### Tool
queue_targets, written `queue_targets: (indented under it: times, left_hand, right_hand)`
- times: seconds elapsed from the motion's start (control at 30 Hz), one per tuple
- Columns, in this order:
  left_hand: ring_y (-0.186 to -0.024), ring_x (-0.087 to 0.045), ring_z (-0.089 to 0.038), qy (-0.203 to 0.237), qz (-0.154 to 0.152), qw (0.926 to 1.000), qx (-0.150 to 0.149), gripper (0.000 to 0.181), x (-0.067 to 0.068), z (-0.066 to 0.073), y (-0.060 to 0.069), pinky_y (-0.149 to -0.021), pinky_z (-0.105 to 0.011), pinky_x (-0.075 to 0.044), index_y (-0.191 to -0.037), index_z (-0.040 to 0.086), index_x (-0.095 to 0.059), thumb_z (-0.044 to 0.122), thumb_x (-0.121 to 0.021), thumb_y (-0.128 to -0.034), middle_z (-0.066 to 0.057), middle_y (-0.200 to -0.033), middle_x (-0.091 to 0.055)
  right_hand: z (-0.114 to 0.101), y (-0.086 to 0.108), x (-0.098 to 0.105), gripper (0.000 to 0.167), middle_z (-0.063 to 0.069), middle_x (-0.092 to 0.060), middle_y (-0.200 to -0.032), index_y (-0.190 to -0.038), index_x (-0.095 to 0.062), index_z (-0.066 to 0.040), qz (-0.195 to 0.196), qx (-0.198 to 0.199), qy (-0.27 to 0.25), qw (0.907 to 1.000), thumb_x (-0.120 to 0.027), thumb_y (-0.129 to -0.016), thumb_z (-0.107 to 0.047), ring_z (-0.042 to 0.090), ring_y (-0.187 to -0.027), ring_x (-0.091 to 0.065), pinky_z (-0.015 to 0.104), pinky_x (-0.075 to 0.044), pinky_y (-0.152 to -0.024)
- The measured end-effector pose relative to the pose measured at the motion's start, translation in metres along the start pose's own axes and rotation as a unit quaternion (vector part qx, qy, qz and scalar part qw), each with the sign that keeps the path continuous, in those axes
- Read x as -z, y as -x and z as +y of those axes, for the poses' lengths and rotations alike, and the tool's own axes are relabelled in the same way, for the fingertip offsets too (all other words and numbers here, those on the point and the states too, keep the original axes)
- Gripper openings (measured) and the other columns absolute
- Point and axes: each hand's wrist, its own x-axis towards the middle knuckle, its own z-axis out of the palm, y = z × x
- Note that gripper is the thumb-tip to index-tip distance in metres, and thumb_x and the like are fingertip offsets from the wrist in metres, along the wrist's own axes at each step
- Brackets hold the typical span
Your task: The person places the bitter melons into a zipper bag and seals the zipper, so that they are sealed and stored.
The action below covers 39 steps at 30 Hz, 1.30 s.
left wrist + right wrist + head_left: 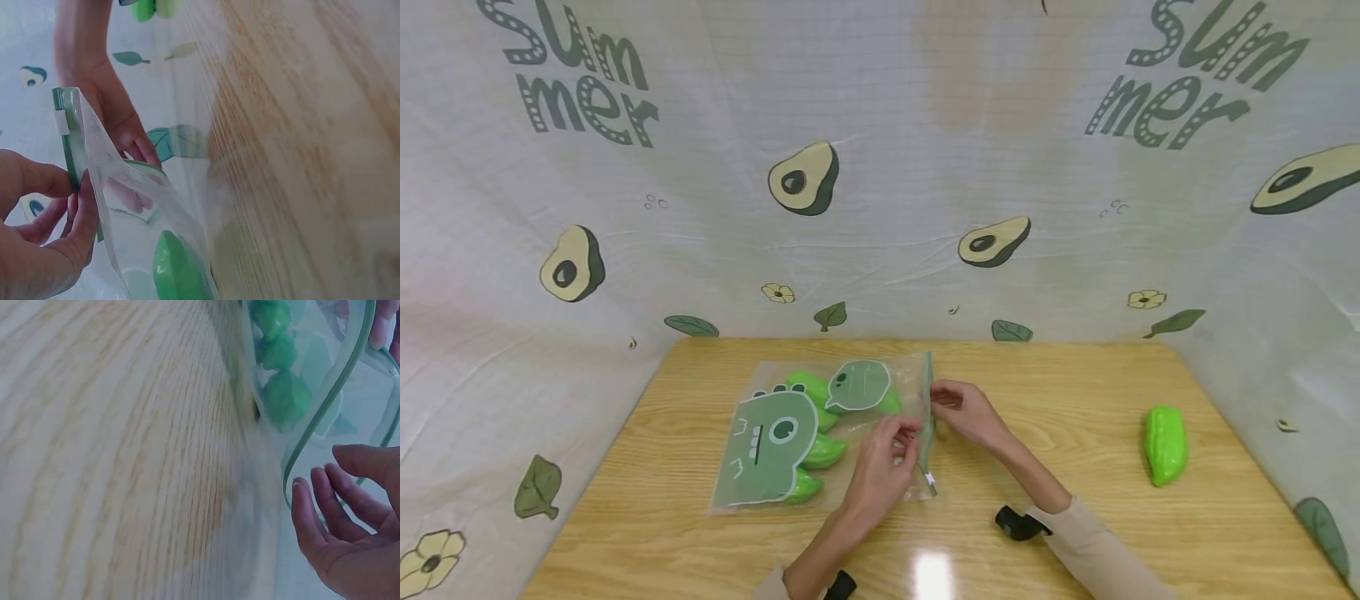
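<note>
A clear zip bag [868,471] with a green dinosaur print lies on the table, and several bright green, ridged, pepper-like pieces [823,452] are inside it. Its green zip edge [927,367] faces right and gapes apart in the right wrist view; a white slider [61,122] sits near one end. My left hand [883,471] pinches the near side of that edge between thumb and fingers. At the mouth of the bag is my right hand [970,415], its thumb and fingers apart and loosely bent, fingertips by the zip edge [325,406].
Another green pepper-like piece [1166,446] lies alone on the right side of the wooden table [1075,383]. A white cloth [880,275] printed with avocados hangs behind and at both sides. Black straps with devices [1021,523] are on the wrists.
</note>
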Motion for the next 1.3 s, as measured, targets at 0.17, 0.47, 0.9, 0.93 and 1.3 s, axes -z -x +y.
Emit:
queue_targets:
  times: [0.17,0.47,0.9,0.93,1.3]
  left_hand:
    - [-0.087,-0.065,-0.021,0.002,0.000,1.0000,0.002,0.019,0.000,0.000,0.000,-0.074,-0.026,-0.060,-0.106,-0.001,-0.069,-0.012,-0.065,-0.0912,-0.009,-0.098,-0.065]
    - [-0.087,-0.065,-0.021,0.007,0.003,0.9999,0.009,0.021,-0.001,-0.001,0.000,-0.074,-0.025,-0.060,-0.107,-0.001,-0.068,-0.013,-0.065,-0.0898,-0.008,-0.098,-0.064]
    - [-0.087,-0.065,-0.021,0.029,0.008,0.9995,0.013,0.022,-0.002,-0.001,0.000,-0.074,-0.026,-0.061,-0.106,-0.003,-0.068,-0.015,-0.064,-0.0885,-0.010,-0.097,-0.064]
    - [-0.087,-0.065,-0.021,0.030,0.009,0.9994,0.013,0.022,-0.003,-0.002,0.000,-0.074,-0.026,-0.061,-0.106,-0.003,-0.068,-0.016,-0.064,-0.0882,-0.010,-0.097,-0.064]
    - [-0.085,-0.064,-0.017,0.026,0.015,0.9994,0.016,0.020,-0.002,-0.002,0.001,-0.073,-0.024,-0.060,-0.106,-0.003,-0.067,-0.013,-0.064,-0.0890,-0.010,-0.096,-0.064]
  right_hand:
    - [0.001,0.007,0.005,0.023,0.019,-0.071,-0.116,-0.118,-0.070,0.005,0.008,0.006,-0.006,0.9999,-0.067,-0.099,-0.009,0.035,-0.109,-0.068,0.047,-0.055,-0.097]
    - [0.001,0.019,0.017,0.026,0.020,-0.071,-0.117,-0.120,-0.069,0.004,0.022,-0.024,-0.021,0.9993,-0.068,-0.099,-0.012,0.032,-0.110,-0.068,0.045,-0.054,-0.099]
    - [0.009,0.039,0.037,0.029,0.022,-0.070,-0.117,-0.120,-0.067,0.006,0.053,-0.034,-0.016,0.9979,-0.068,-0.100,-0.014,0.029,-0.108,-0.068,0.028,-0.055,-0.095]
    - [0.010,0.041,0.038,0.029,0.022,-0.070,-0.117,-0.121,-0.067,0.006,0.054,-0.035,-0.017,0.9978,-0.068,-0.100,-0.014,0.029,-0.108,-0.068,0.026,-0.054,-0.095]
    - [0.011,0.059,0.055,0.030,0.022,-0.069,-0.118,-0.122,-0.067,0.006,0.080,-0.036,-0.017,0.9960,-0.067,-0.101,-0.015,0.026,-0.106,-0.069,0.021,-0.054,-0.092]
